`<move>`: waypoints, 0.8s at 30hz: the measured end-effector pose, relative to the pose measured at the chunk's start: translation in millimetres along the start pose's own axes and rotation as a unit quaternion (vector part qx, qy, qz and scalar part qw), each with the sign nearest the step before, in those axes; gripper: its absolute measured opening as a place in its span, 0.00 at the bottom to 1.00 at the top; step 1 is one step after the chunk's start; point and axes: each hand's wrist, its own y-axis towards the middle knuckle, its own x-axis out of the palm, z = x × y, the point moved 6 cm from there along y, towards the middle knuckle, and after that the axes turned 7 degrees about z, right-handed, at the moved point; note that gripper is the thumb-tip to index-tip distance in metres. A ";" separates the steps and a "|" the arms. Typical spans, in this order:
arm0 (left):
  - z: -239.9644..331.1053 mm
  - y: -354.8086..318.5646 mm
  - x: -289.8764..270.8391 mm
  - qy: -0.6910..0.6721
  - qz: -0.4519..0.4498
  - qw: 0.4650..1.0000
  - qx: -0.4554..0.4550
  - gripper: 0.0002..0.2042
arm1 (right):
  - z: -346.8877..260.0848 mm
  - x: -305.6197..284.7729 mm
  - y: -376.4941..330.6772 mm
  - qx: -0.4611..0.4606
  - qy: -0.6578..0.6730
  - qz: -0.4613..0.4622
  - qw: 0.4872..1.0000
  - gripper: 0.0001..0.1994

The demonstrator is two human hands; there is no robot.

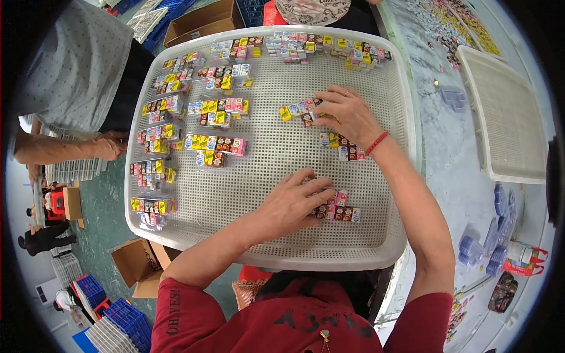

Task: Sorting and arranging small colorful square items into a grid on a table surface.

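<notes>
Now: left hand [294, 201] over near box cluster [344, 213], fingers' grip can't tell | right hand [348, 115] fingers clamped on farther box cluster [299, 109], both clusters in white tray [318, 262], right half | cardboard carton [203, 23] beyond tray

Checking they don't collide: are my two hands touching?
Apart: the head view shows bare tray mesh between the left hand and right hand.

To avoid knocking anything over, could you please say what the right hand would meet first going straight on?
The right hand would probably first meet the miniature carton row at its fingertips, perhaps already touching; depth is unclear.
</notes>
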 end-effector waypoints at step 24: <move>3.4 -0.9 -3.3 -0.004 0.015 1.000 0.021 0.32 | -4.1 -66.0 -19.5 0.129 0.045 0.187 0.973 0.12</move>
